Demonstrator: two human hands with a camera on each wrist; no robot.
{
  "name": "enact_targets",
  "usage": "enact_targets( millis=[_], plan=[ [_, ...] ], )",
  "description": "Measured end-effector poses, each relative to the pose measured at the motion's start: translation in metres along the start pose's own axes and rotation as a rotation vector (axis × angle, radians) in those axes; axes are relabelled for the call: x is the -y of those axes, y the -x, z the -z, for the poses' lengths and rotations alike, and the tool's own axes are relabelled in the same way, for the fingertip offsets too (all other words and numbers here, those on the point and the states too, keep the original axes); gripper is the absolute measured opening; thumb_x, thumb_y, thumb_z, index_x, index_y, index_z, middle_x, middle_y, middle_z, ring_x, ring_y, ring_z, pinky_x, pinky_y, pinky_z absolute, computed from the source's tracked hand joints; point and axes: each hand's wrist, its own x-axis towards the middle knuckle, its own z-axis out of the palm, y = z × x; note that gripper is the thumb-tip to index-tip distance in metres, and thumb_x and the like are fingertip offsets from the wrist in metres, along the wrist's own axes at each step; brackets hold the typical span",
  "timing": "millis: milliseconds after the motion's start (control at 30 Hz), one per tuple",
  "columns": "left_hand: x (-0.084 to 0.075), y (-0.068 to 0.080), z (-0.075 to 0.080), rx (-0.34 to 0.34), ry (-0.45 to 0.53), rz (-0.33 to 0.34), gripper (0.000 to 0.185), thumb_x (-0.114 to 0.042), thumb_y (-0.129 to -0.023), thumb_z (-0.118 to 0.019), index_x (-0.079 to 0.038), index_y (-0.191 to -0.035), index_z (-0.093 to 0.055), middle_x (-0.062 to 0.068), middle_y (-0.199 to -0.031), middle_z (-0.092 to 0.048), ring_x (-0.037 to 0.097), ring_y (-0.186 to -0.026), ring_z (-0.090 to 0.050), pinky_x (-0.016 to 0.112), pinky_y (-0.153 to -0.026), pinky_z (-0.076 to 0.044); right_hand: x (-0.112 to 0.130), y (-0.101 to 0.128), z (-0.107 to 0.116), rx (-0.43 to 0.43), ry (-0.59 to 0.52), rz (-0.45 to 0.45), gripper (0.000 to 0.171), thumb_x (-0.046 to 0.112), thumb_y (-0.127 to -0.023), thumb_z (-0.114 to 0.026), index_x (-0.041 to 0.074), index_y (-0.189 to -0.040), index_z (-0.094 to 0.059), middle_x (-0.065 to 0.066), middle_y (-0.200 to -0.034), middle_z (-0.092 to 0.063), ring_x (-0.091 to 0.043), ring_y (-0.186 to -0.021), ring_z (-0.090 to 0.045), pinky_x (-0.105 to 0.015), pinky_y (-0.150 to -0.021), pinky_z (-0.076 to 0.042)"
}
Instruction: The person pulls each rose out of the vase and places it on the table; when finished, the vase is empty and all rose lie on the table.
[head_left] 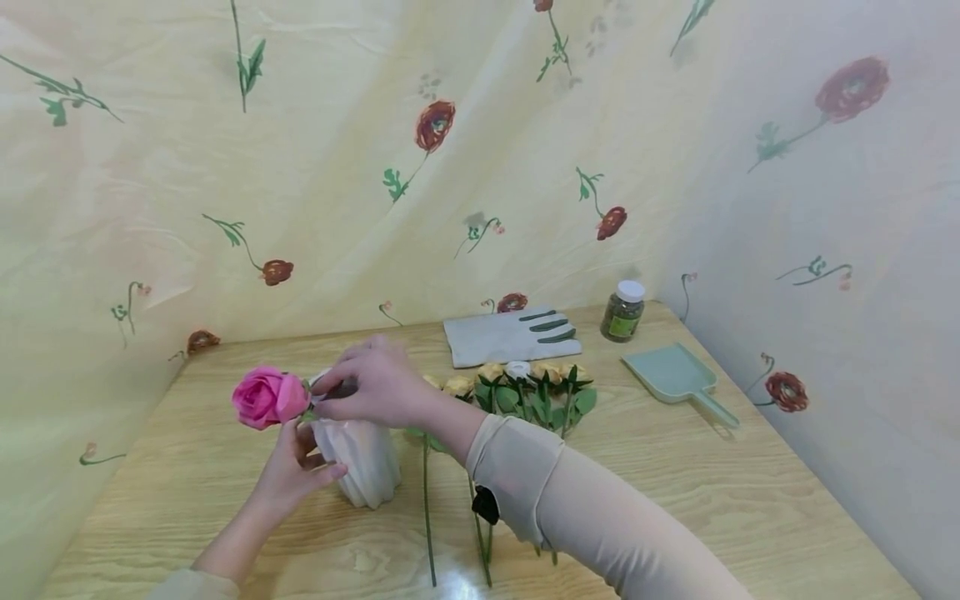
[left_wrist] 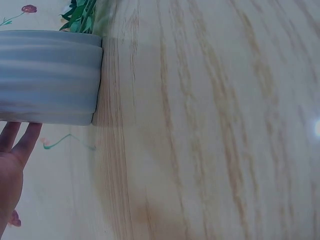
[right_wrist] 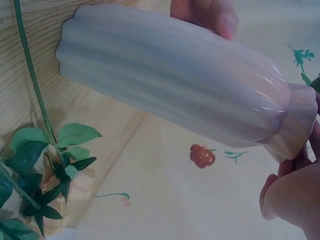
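Observation:
A white ribbed vase stands on the table, slightly tilted in the head view. My left hand grips its left side, thumb in front; in the left wrist view two extended fingers touch its wall. A pink artificial rose leans out to the left at the vase's mouth. There my right hand pinches just behind the bloom, right at the wavy rim. The part pinched is mostly hidden by the fingers. Several yellow artificial roses and a white one lie beside the vase, partly under my right arm.
Behind the flowers lies a white-and-grey work glove. A white-lidded jar stands at the back right, with a pale green dustpan in front of it. Floral cloth borders the wooden table.

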Motion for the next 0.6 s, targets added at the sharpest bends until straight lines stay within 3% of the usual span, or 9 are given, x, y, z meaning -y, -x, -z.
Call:
enact_targets(
  millis=[267, 433, 600],
  plan=[
    [0.002, -0.001, -0.002, -0.008, 0.006, 0.005, 0.090, 0.008, -0.069, -0.067, -0.016, -0.136, -0.013, -0.001, -0.108, -0.050, 0.008, -0.093, -0.051, 0.025, -0.073, -0.046, 0.005, -0.001, -0.003, -0.001, 0.079, -0.057, 0.017, 0.039, -0.073, -0.065, 0.032, -0.088, -0.067, 0.018, -0.094, -0.057, -0.007, -0.092, -0.037, -0.027, -0.075, -0.025],
    [0.003, -0.001, -0.002, -0.012, 0.008, -0.009, 0.086, 0.009, -0.068, -0.067, -0.013, -0.133, -0.017, -0.005, -0.106, -0.051, 0.007, -0.091, -0.052, 0.026, -0.071, -0.047, 0.009, -0.003, -0.006, 0.025, 0.064, -0.122, 0.018, 0.035, -0.072, -0.066, 0.032, -0.089, -0.067, 0.018, -0.097, -0.057, -0.006, -0.091, -0.036, -0.029, -0.076, -0.025],
    [0.001, 0.000, 0.000, 0.014, 0.009, -0.034, 0.090, 0.009, -0.070, -0.065, -0.018, -0.136, -0.010, -0.001, -0.110, -0.048, 0.008, -0.093, -0.051, 0.026, -0.073, -0.047, 0.012, -0.005, -0.009, 0.008, 0.059, -0.137, 0.015, 0.037, -0.073, -0.064, 0.033, -0.087, -0.067, 0.020, -0.095, -0.057, -0.005, -0.089, -0.036, -0.028, -0.073, -0.025]
  ],
)
